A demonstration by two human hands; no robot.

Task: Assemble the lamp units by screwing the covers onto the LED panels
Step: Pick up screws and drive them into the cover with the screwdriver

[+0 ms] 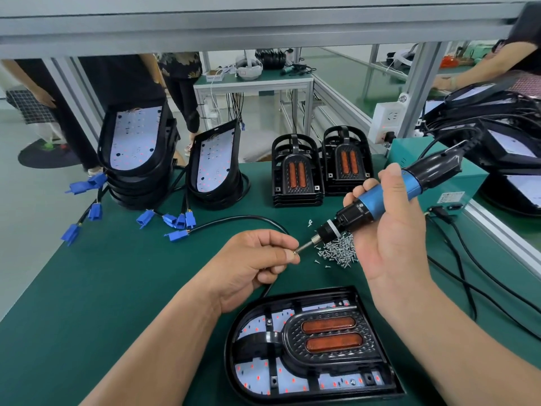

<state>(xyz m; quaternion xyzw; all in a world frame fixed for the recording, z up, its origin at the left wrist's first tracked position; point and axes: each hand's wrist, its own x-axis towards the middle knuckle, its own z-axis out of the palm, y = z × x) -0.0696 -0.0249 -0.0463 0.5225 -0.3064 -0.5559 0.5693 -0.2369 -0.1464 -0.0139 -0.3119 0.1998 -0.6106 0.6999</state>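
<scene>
Two hands meet above the green surface (117,273), loading a screw. The left hand (257,259) has its thumb and forefinger pinched on a small screw (295,251) at the tip of the bit (306,246), the other fingers curled under. The right hand (392,230) is wrapped round the blue barrel of the driver (386,197), gripping it firmly. The driver's long axis slants from upper right down to lower left, so the bit points at the left fingertips and not at the work. A pile (339,250) of loose screws lies just beyond, beneath the driver's nose.

The lamp (234,385) lies flat on the surface close to the person, below both hands and touched by neither. Its cover (330,338) sits on the panel (257,373), reflector face up. Its long axis runs across the view, rounded end to the left and straight end to the right.

This looks like the seating of a screw on the bit before driving. The next move would call for swinging the driver upright, bit down, over a screw hole in the cover, with the screw kept square on the tip. Which holes are already filled is too small to tell.
</scene>
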